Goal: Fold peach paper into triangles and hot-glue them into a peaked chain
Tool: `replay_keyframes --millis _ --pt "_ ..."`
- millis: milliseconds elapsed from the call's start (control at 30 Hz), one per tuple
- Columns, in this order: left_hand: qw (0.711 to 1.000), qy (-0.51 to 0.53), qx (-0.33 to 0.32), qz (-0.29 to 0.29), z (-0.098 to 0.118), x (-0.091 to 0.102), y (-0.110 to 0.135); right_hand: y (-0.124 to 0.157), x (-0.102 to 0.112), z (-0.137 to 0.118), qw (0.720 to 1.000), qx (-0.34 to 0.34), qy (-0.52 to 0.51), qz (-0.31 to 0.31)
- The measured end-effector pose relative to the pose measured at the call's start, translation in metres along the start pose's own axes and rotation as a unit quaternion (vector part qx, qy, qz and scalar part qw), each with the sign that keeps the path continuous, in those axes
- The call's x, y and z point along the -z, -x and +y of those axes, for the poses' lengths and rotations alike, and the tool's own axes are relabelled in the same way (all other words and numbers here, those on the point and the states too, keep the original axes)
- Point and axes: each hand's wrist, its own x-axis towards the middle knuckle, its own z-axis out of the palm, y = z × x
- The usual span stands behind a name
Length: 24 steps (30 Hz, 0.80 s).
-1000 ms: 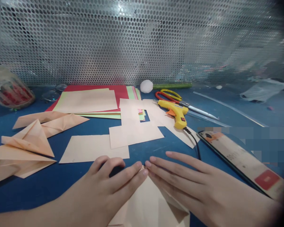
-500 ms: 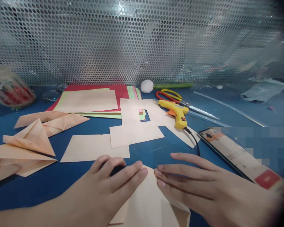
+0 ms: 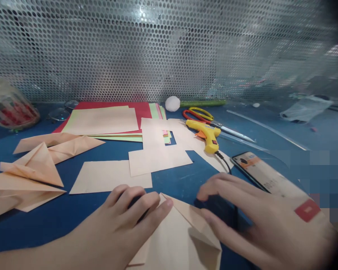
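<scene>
Folded paper (image 3: 173,240) points forward, long axis probably likewise; left hand (image 3: 129,221) atop, right hand (image 3: 259,217) spread beside, grips loose.

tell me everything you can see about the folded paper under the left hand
The folded paper is pale cream-peach and looks like thin, matte card or paper. It lies on the blue table, narrowing to a point at its far end. Creases run down it, a folded flap slopes along its right side, and a darker shaded patch lies below that flap. The left hand rests on it near the tip; whether the right hand touches its right edge is unclear. The frame cuts off its near end.
</scene>
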Motion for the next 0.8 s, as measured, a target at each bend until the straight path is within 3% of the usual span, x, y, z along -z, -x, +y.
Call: replay_keyframes --millis 167,300,400,467,533,700,800 --pt "1.0 -0.003 -0.002 0.027 0.0 0.002 -0.002 -0.007 -0.014 -0.006 0.992 -0.073 -0.095 -0.045" --pt "0.987 0.122 -0.096 0.033 -0.002 0.01 -0.009 -0.004 -0.018 -0.01 0.976 -0.105 -0.171 -0.078" --pt "0.961 0.254 -0.112 -0.002 -0.005 0.012 -0.011 -0.005 -0.018 -0.013 0.976 -0.102 -0.182 -0.059" --pt "0.951 0.281 -0.129 -0.027 -0.007 0.011 -0.009 -0.008 -0.017 -0.015 0.977 -0.084 -0.187 -0.057" --pt "0.945 0.288 -0.153 -0.013 -0.009 0.01 -0.008 -0.009 -0.018 -0.015 0.975 -0.065 -0.199 -0.07" --pt "0.967 0.247 -0.053 -0.01 0.0 0.012 -0.01 -0.007 -0.022 -0.01 0.947 -0.032 -0.306 -0.094" --pt "0.981 0.19 -0.031 0.017 0.009 0.012 -0.01 -0.01 -0.015 -0.009 0.931 -0.038 -0.32 -0.17"
